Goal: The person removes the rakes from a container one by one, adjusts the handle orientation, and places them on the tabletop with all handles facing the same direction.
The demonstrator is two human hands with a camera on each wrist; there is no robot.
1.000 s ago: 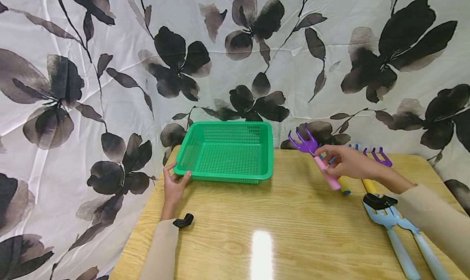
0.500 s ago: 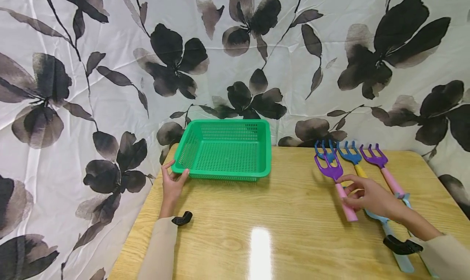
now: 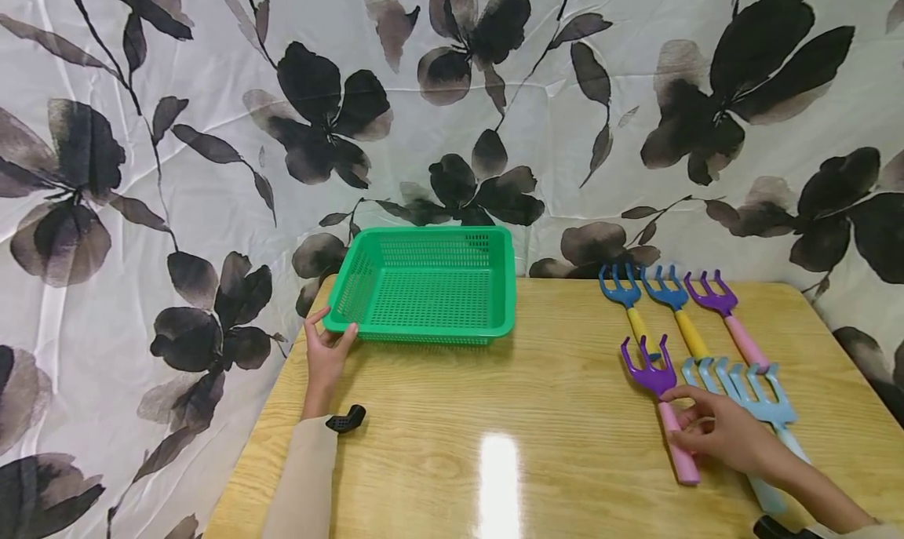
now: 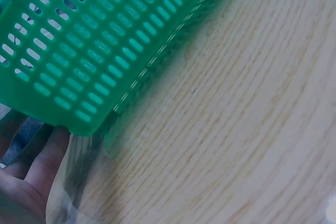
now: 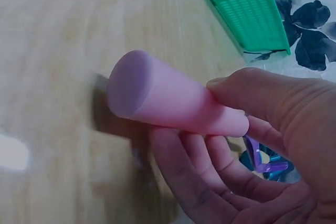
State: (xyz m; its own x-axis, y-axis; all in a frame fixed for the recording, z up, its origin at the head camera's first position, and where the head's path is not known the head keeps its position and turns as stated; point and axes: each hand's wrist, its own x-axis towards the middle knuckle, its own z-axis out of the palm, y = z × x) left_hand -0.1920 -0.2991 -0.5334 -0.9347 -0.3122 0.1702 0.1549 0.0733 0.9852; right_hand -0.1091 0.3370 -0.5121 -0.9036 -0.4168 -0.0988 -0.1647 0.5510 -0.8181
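Observation:
My right hand pinches the pink handle of a purple-headed hand rake between thumb and fingers. Its tines point away from me, low over the right side of the table. In the right wrist view the handle's rounded end faces the camera. My left hand holds the near left corner of a green perforated plastic basket, thumb at the front and fingers at the left side. The left wrist view shows the fingers against the basket's corner. Nothing lies inside the basket.
Behind the held rake lie two blue rakes with yellow handles and a purple one with a pink handle. Light blue rakes lie under and beside my right forearm. A floral cloth hangs behind the wooden table.
My right hand has brought the purple-headed rake rightward and nearer to me, away from the basket's side. The left hand has kept its place at the basket corner.

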